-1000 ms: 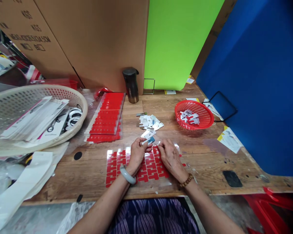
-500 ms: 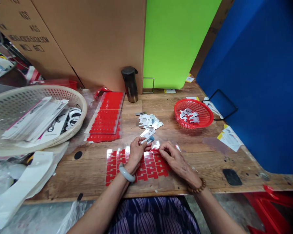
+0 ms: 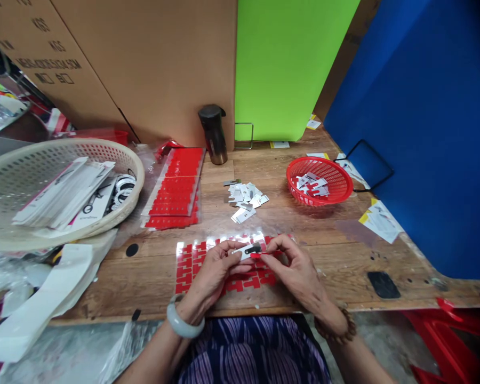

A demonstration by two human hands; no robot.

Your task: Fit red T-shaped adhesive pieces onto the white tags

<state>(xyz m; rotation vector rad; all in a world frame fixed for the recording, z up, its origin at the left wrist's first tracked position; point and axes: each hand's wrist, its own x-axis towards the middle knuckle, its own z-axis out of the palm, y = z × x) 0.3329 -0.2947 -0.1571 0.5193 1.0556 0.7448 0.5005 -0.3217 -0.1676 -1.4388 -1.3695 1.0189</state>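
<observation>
My left hand (image 3: 211, 274), with a pale bangle at the wrist, pinches a small flat metal plate (image 3: 246, 251) that has a dark slot-like mark near one end. Against that end, my right hand (image 3: 302, 271) grips a small red sticker (image 3: 256, 256) between thumb and forefinger. Whether the sticker touches the plate I cannot tell. Beneath both hands lies a clear sheet of red T-shaped stickers (image 3: 184, 270), partly covered by the fingers. Just beyond it, several similar metal plates (image 3: 246, 196) form a loose pile.
At right stands a red basket (image 3: 342, 186) with red-marked plates inside. Stacked red sticker sheets (image 3: 172, 184) lie left of the pile, beside a large white basket (image 3: 138, 176) holding printed cards. A dark tumbler (image 3: 215, 133) stands behind, near cardboard (image 3: 164, 69) and a blue panel (image 3: 420, 160).
My left hand has drawn the plate back from the pile's near edge to above the sticker sheet. My right hand has brought the red sticker up to the plate's end.
</observation>
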